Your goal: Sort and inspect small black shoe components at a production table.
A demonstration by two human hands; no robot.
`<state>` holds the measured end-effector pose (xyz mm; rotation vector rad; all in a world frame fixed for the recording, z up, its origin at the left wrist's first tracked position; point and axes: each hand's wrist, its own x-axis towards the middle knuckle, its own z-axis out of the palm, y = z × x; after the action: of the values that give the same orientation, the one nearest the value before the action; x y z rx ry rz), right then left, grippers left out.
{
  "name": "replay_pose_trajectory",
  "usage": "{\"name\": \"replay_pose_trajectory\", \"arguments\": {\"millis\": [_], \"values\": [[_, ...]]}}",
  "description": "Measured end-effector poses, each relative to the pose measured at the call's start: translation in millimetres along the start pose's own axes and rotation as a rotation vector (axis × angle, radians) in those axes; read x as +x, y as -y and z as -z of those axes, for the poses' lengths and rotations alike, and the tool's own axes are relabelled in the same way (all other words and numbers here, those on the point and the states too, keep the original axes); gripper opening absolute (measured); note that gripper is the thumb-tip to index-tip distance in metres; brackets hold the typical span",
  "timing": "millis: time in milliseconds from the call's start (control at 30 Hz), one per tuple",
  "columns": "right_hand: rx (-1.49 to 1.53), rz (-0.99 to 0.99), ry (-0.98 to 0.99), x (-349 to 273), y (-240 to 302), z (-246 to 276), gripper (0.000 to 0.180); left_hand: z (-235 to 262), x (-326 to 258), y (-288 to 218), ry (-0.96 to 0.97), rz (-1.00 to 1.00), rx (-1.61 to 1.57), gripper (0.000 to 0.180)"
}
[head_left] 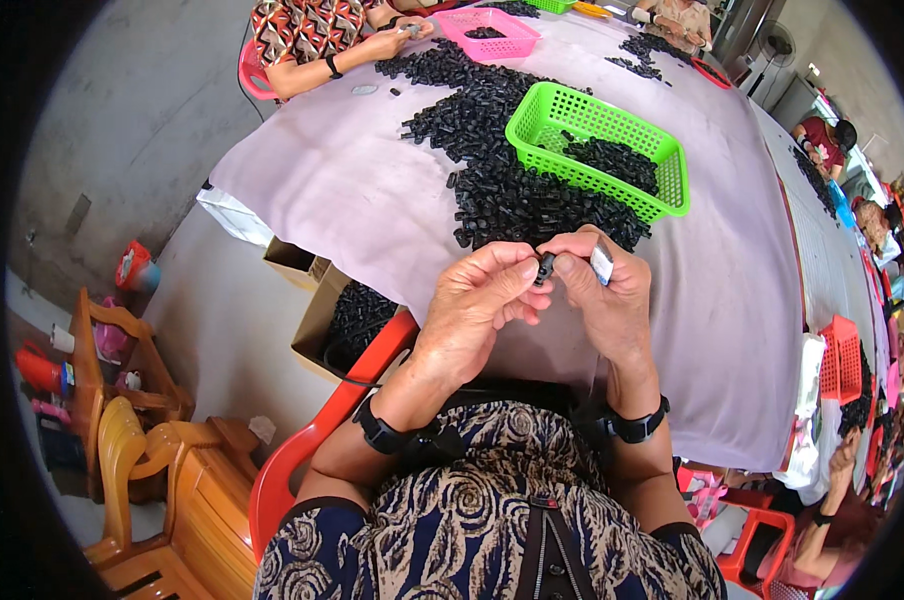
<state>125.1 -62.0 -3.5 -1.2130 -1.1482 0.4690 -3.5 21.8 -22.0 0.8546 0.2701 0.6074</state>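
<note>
Patterned top (412,540) fills six o'clock; beyond it, left hand (482,300) and right hand (607,300) together pinch a small black piece (545,268), with a black heap (512,205) at its twelve o'clock and a green basket (592,185) toward one.

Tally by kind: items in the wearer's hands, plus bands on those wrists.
Small black part, pinched by the left hand: 1
Pale flat item, at the right hand: 1
Black wristbands, one per wrist: 2
Total visible: 4
</note>
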Motion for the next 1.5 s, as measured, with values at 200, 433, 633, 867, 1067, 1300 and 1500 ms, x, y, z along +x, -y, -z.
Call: {"name": "replay_pose_trajectory", "arguments": {"millis": [200,433,633,867,1067,1300,1500], "values": [[0.151,-0.128,-0.001,-3,-3,3,0.017,-3,0,-2,0.007,0.082,-0.066,0.016],[0.181,-0.126,0.004,-1,-2,-1,0.018,0,3,-2,0.059,0.138,-0.163,0.016],[0.212,-0.145,0.025,-1,-1,-1,0.017,0,3,1,0.049,0.166,-0.143,0.017],[0.231,-0.179,-0.038,-1,-7,0,0.015,0,3,2,0.001,0.113,-0.035,0.024],[0.214,-0.169,-0.054,0,-6,0,0.015,-2,0,2,0.02,0.006,0.073,0.024],[0.234,-0.175,-0.037,-1,-6,3,0.015,-3,0,0,0.05,-0.012,0.055,0.022],[0.145,-0.079,-0.066,-1,5,-6,0.01,0,0,2,0.053,-0.042,0.033,0.02]]}}
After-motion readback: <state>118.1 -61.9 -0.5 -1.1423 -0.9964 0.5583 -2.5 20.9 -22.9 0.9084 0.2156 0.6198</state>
